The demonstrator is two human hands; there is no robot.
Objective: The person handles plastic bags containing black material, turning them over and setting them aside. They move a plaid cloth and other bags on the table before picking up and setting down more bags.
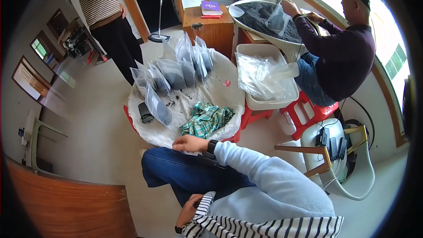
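Note:
My right hand (190, 143), in a light blue sleeve with a black wristband, is over my jeans (172, 167) at the near rim of a round basin lined with white cloth (152, 137). It looks loosely open, and no held thing shows. My left hand (188, 210) is lower down, its fingers closed at the edge of black-and-white striped cloth (206, 202). In the basin, several clear bags of dark grains (171, 74) stand upright. One bag (157, 108) leans beside a black cup-like container (145, 113). A crumpled green checked cloth (207, 120) lies nearest my right hand.
A seated co-worker (337, 57) holds a clear bag (278, 20) over a basin of dark grains (251, 13). A white bin of plastic bags (264, 77) stands between us. Red stools (304, 112), a chair (368, 167), a cabinet (220, 33) and a standing person (108, 17) surround the basin.

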